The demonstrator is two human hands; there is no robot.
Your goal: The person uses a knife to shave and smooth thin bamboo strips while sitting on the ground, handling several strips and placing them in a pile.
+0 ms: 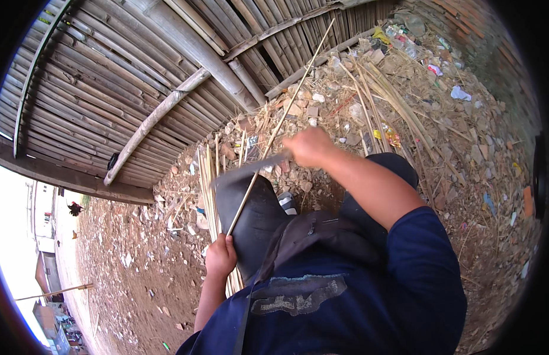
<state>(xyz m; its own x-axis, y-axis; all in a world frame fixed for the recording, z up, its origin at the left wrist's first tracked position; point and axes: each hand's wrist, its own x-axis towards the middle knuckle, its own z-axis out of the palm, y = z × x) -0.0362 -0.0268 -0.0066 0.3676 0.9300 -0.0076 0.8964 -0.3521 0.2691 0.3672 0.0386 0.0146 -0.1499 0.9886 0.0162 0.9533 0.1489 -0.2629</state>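
Observation:
My left hand [221, 255] grips the lower end of a long, thin bamboo strip [310, 64], beside my left knee. The strip slants up and away to the right, past the knee, toward the bamboo wall. In front of my knees, my right hand [310, 146] is closed around the handle of a broad-bladed knife [245, 170], the handle itself mostly hidden by the fingers. Its dark blade points left and crosses the strip; whether the edge cuts into it I cannot tell. A bundle of pale bamboo strips [208, 195] lies along the outside of my left leg.
A bamboo-slat wall [97, 100] with thick poles rises ahead and to the left. More long strips [398, 100] lie on the ground at the right. Stones, dry straw and plastic litter [461, 93] cover the dirt. A brick wall [481, 35] stands at the far right.

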